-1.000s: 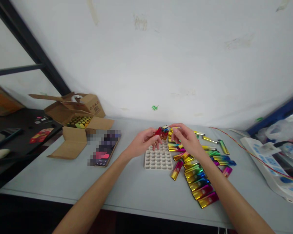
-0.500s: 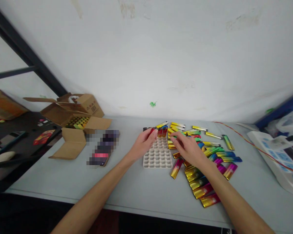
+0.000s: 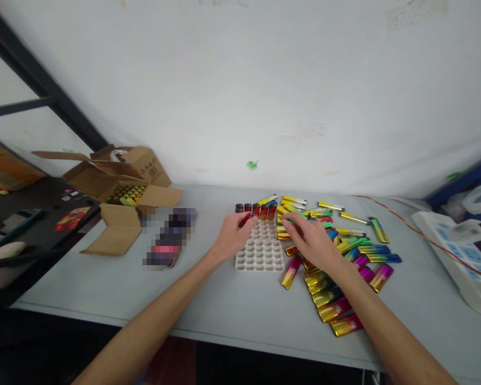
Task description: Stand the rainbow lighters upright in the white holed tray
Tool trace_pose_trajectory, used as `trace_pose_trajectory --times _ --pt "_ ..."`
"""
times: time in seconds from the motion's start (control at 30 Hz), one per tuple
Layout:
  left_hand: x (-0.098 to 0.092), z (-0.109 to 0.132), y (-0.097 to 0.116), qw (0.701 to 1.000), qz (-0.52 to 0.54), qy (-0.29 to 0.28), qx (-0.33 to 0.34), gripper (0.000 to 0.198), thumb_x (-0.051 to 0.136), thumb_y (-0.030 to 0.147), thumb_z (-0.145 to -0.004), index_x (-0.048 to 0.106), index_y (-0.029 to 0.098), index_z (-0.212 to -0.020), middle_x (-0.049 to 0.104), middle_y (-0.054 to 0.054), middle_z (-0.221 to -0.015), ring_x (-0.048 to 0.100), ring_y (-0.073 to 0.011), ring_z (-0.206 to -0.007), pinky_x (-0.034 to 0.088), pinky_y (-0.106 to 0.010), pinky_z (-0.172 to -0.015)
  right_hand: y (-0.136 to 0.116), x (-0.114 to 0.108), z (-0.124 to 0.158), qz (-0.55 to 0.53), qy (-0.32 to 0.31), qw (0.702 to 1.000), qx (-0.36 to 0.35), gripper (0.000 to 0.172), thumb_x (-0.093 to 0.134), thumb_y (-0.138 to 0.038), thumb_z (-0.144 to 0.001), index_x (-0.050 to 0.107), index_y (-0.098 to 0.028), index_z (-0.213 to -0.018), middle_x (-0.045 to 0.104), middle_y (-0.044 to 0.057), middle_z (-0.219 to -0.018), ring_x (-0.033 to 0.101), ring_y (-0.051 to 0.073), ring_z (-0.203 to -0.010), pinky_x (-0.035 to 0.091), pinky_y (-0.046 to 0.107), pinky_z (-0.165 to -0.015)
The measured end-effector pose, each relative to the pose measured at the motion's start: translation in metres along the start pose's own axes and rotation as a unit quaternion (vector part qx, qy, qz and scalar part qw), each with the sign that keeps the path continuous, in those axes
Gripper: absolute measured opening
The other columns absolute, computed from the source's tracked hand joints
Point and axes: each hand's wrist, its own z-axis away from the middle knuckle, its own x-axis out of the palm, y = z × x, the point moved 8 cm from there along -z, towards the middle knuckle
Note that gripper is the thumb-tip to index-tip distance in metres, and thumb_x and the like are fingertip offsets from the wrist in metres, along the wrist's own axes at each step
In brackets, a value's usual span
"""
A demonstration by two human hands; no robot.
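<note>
My left hand (image 3: 235, 235) is closed round a red lighter (image 3: 245, 220) over the left side of a white tray (image 3: 260, 255) with rows of small pockets. Along the tray's far edge, several red lighters (image 3: 263, 212) with black tops stand upright in a row. My right hand (image 3: 307, 235) hovers at the left part of a pile of shiny lighters (image 3: 324, 294), its fingers curled in. A bit of a green lighter (image 3: 289, 220) shows between those fingers; most of it is hidden.
An open cardboard box (image 3: 122, 187) filled with upright lighters stands at the back left. A blurred-out flat object (image 3: 170, 240) lies left of the tray. A white power strip (image 3: 452, 251) and a red-yellow wire (image 3: 409, 224) are at right; a wall (image 3: 240, 96) rises behind.
The view has shifted slightly, and the row of red lighters shows more fully behind my left hand. Both hands have barely moved relative to the tray and pile.
</note>
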Motion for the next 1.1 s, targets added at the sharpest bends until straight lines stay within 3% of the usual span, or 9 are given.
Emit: trace_pose_trajectory --times 0.37,0.43,0.53,0.67,0.8,0.93,1.03,1.1 --pt "0.001 0.002 0.007 0.999 0.013 -0.009 0.029 0.050 0.058 0.056 -0.094 0.044 0.019 -0.065 0.036 0.005 -0.061 0.034 -0.0101 -0.059 0.025 -0.026 -0.054 0.000 0.005 0.001 0.001 -0.024 1.000 -0.012 0.030 0.039 -0.042 -0.111 0.063 -0.024 -0.109 0.073 0.005 -0.083 0.069 0.025 -0.073 0.045 0.036 -0.069" --pt "0.000 0.002 0.013 0.997 0.064 -0.024 0.035 0.040 0.063 0.054 -0.094 0.050 0.020 -0.081 0.042 0.007 -0.064 0.037 -0.0089 -0.058 0.027 -0.023 -0.052 0.000 0.005 0.001 0.000 -0.023 1.000 -0.015 0.029 0.040 -0.042 -0.111 0.063 -0.024 -0.109 0.073 0.005 -0.084 0.069 0.024 -0.072 0.046 0.036 -0.069" --pt "-0.002 0.002 0.021 0.982 0.177 -0.070 0.012 0.038 0.068 0.051 -0.094 0.043 0.025 -0.105 0.048 0.012 -0.065 0.034 -0.0050 -0.046 0.026 -0.018 -0.045 0.000 0.004 0.001 0.002 -0.015 1.000 -0.019 0.028 0.040 -0.040 -0.111 0.063 -0.024 -0.110 0.074 0.005 -0.086 0.070 0.025 -0.076 0.046 0.037 -0.070" --pt "-0.016 0.000 0.025 0.963 0.257 -0.082 -0.024 0.048 0.078 0.047 -0.088 0.037 0.030 -0.107 0.052 0.016 -0.066 0.027 -0.0006 -0.032 0.020 -0.013 -0.033 0.001 0.004 0.000 -0.002 -0.020 1.000 -0.022 0.029 0.039 -0.039 -0.111 0.063 -0.024 -0.109 0.074 0.006 -0.087 0.070 0.026 -0.078 0.046 0.037 -0.071" --pt "-0.032 -0.009 0.021 0.954 0.296 -0.044 0.006 0.045 0.077 0.047 -0.089 0.039 0.029 -0.101 0.052 0.017 -0.061 0.031 -0.0020 -0.030 0.029 -0.012 -0.031 0.000 0.005 0.000 -0.016 -0.024 0.999 -0.030 0.031 0.038 -0.042 -0.111 0.063 -0.025 -0.107 0.074 0.006 -0.088 0.070 0.025 -0.078 0.046 0.037 -0.071" --pt "-0.048 -0.012 0.022 0.962 0.260 0.048 0.070 0.037 0.056 0.060 -0.100 0.052 0.023 -0.100 0.064 0.005 -0.070 0.052 -0.0080 -0.043 0.039 -0.018 -0.037 -0.005 0.004 0.001 -0.027 -0.027 0.999 -0.030 0.029 0.040 -0.041 -0.111 0.064 -0.025 -0.109 0.074 0.005 -0.087 0.069 0.024 -0.076 0.046 0.036 -0.071" --pt "-0.061 -0.008 0.031 0.971 0.136 0.143 0.133 0.042 0.053 0.058 -0.102 0.067 0.018 -0.095 0.071 -0.005 -0.089 0.067 -0.0132 -0.073 0.054 -0.023 -0.060 -0.012 0.004 0.001 -0.027 -0.033 0.998 -0.047 0.027 0.043 -0.038 -0.110 0.064 -0.024 -0.106 0.074 0.005 -0.088 0.068 0.023 -0.077 0.046 0.035 -0.072" --pt "-0.062 -0.005 0.037 0.971 0.067 0.158 0.166 0.037 0.059 0.053 -0.101 0.074 0.019 -0.097 0.074 -0.008 -0.102 0.069 -0.0178 -0.095 0.057 -0.028 -0.080 -0.017 0.005 0.001 -0.024 -0.047 0.997 -0.063 0.026 0.043 -0.036 -0.110 0.065 -0.023 -0.102 0.074 0.005 -0.091 0.068 0.022 -0.079 0.047 0.035 -0.073"
